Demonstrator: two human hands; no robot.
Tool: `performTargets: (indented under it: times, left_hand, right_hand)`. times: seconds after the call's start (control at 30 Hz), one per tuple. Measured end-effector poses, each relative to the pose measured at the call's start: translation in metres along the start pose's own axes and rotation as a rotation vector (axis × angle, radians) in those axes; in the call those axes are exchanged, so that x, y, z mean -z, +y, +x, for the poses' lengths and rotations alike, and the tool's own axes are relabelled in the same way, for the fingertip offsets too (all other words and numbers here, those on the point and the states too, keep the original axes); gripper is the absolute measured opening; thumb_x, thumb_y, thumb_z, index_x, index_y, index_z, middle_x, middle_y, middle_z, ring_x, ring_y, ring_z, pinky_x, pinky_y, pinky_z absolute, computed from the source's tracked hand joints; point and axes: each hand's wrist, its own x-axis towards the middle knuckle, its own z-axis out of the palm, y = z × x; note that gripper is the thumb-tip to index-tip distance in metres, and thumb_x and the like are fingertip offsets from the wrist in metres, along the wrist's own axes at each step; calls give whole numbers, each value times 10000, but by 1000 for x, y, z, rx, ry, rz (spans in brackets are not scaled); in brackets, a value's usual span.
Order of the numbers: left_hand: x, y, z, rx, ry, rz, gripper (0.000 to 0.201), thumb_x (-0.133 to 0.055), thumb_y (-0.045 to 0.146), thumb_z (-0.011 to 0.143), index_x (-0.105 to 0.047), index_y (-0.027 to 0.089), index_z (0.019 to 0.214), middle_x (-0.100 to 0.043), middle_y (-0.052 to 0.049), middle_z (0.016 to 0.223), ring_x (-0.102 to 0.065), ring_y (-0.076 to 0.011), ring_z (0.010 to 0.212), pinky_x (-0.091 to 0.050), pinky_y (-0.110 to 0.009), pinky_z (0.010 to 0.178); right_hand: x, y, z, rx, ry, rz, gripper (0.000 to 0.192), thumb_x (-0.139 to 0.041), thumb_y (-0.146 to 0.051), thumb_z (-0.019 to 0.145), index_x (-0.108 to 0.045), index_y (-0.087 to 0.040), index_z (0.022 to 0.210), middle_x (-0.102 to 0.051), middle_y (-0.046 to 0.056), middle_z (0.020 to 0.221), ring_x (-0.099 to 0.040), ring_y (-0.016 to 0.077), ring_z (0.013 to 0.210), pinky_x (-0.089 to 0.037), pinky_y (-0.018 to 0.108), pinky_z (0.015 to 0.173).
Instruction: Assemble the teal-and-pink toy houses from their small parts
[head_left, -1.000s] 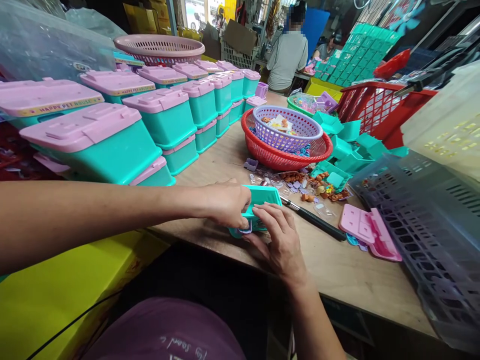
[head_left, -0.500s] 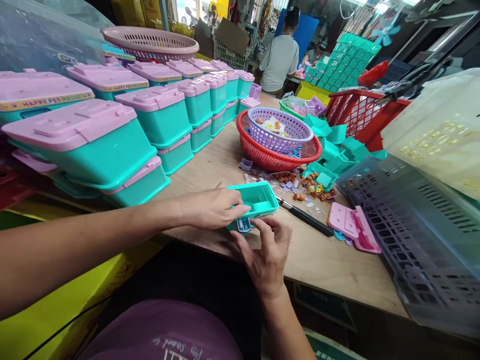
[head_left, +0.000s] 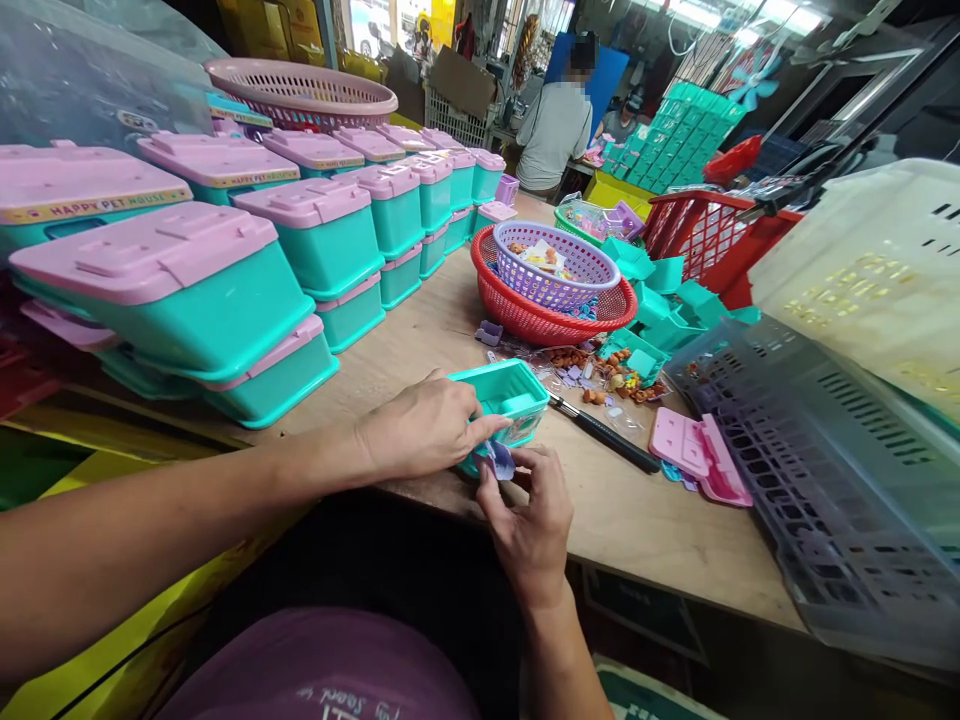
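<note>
My left hand [head_left: 424, 425] grips the near end of an open teal toy box [head_left: 504, 397] at the front edge of the wooden table [head_left: 637, 520]. My right hand [head_left: 531, 515] is just below it, fingers pinching a small purple piece [head_left: 499, 460] against the box's near wall. The box is tilted slightly towards me. A black-handled tool [head_left: 607, 434] lies right of the box.
Stacks of teal boxes with pink lids [head_left: 300, 240] fill the left. A red basket [head_left: 547, 318] holding a purple basket [head_left: 559, 265] stands behind, with small loose parts [head_left: 600, 375] nearby. Pink lids [head_left: 697, 455] and a grey crate [head_left: 840, 470] lie right. A person [head_left: 555, 125] sits far back.
The teal box has been turned and tilted towards me. My right hand dropped below the table edge and now pinches the purple piece at the box's near wall.
</note>
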Motion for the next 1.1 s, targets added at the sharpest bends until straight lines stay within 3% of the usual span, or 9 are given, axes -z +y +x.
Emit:
performTargets:
  times: [0.13,0.27,0.4,0.53,0.63,0.8,1.1]
  left_hand:
    - [10,-17,8,125,0,-118,605,-297,541,978,-650,145,688,-617,-34,633,-504,-133,565,-333,-246,565]
    - [14,-23,9,120,-10,-157,623,-307,581,954,-638,150,649,-577,-11,587,-452,-113,524,-299,-236,533]
    - [10,-16,8,109,16,-80,628,-302,581,959,-668,161,670,-641,-41,623,-516,-138,563,-314,-250,558]
    - [7,-13,7,116,45,-2,630,-301,576,968,-694,154,714,-703,-83,712,-582,-163,637,-360,-259,612]
    - [5,-12,7,103,42,19,605,-315,545,980,-719,150,764,-727,-100,769,-624,-185,706,-411,-267,675]
    - [2,-11,7,58,58,39,582,-318,505,999,-728,138,809,-741,-113,831,-653,-216,815,-427,-340,904]
    - [-3,-11,10,10,51,61,496,-358,442,1003,-712,137,837,-722,-90,804,-634,-203,806,-402,-361,936]
  right_hand:
    - [25,20,-3,-160,-41,96,122,-618,-273,891,-562,-207,977,-592,26,876,-626,140,755,-575,273,653]
    - [37,34,4,-118,9,-198,252,-677,-354,860,-593,-192,1034,-618,73,950,-611,203,870,-548,366,745]
    - [20,20,19,126,90,-407,315,-673,-349,870,-589,-202,1136,-595,105,1014,-557,244,951,-482,425,824]
    - [-4,-1,33,212,-90,-515,167,-584,-370,929,-612,-208,957,-616,68,872,-530,229,845,-395,382,738]
    - [-15,-6,39,232,-127,-623,159,-531,-304,947,-590,-215,829,-607,50,810,-500,224,810,-322,376,710]
    - [-20,-9,40,206,-123,-635,125,-510,-186,907,-553,-208,791,-592,32,787,-499,209,822,-304,401,801]
    - [-30,-11,35,119,-53,-606,112,-495,-190,910,-582,-201,840,-620,36,811,-530,216,855,-292,439,905]
